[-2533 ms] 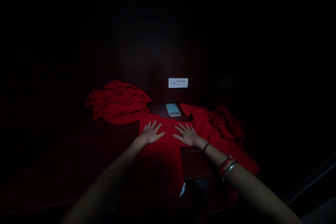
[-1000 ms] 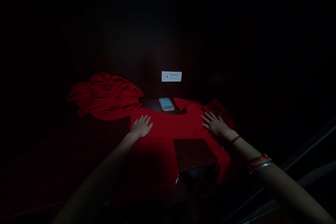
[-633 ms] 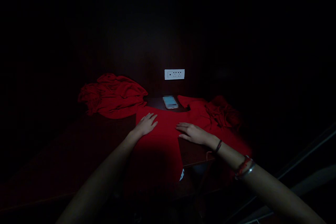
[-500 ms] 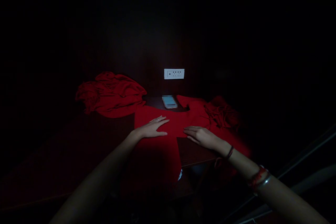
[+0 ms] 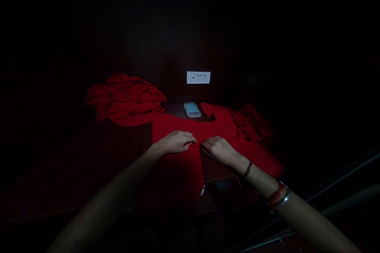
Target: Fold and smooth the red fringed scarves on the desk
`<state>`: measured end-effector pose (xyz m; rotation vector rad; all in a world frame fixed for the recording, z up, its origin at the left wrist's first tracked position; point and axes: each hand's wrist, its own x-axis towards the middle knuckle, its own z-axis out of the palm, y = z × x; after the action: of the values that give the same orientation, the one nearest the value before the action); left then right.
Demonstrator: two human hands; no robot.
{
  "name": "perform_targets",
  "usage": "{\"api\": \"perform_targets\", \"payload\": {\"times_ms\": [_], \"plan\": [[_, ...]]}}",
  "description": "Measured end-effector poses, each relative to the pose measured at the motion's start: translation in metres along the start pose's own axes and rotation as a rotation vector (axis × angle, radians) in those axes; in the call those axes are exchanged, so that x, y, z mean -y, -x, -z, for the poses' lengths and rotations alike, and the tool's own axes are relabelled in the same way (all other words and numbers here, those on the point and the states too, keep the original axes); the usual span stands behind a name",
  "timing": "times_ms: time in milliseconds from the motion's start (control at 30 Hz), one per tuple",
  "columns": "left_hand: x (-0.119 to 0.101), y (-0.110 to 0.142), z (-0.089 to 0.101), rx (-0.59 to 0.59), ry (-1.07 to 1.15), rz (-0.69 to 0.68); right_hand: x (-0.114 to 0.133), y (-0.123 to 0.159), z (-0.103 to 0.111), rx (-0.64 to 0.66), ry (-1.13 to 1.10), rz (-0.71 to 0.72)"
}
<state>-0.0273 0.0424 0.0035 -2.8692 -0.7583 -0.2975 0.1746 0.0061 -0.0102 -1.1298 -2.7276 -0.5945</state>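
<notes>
A red cloth [image 5: 178, 166] lies spread over a dark wooden table [image 5: 218, 170] and hangs over its front edge. My left hand [image 5: 176, 142] and my right hand [image 5: 218, 149] meet at the middle of the cloth, fingers curled, pinching its fabric between them. A ring shows on my left hand; bracelets and a thread circle my right wrist. The room is very dark.
A crumpled red cloth heap [image 5: 126, 99] lies at the back left, another bunched red piece [image 5: 252, 124] at the back right. A phone [image 5: 192, 110] rests near the wall below a white socket plate [image 5: 198, 77].
Both hands were flat and apart on the cloth, the right sweeping out and back. Now they have come together at the middle and curled onto the fabric.
</notes>
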Motion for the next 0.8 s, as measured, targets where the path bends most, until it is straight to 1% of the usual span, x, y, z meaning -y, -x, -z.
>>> {"api": "perform_targets", "payload": {"times_ms": [67, 233, 400, 500, 633, 800], "plan": [[0.000, 0.000, 0.001, -0.003, -0.006, -0.002, 0.002, -0.003, -0.002, -0.003, 0.004, -0.017], [0.002, 0.000, 0.001, 0.048, -0.099, 0.002, 0.002, -0.004, -0.005, -0.048, -0.034, -0.071], [-0.001, -0.002, -0.004, 0.018, -0.159, 0.006, 0.003, -0.003, -0.007, -0.094, -0.048, -0.143], [-0.002, -0.003, -0.005, 0.001, -0.102, -0.003, 0.004, -0.002, -0.006, -0.096, -0.037, -0.140], [0.001, -0.001, -0.004, -0.006, 0.047, 0.014, 0.005, 0.005, -0.003, -0.054, -0.019, -0.122], [0.011, -0.001, -0.004, 0.033, 0.232, -0.020, -0.001, 0.022, 0.000, 0.007, 0.056, -0.162]]}}
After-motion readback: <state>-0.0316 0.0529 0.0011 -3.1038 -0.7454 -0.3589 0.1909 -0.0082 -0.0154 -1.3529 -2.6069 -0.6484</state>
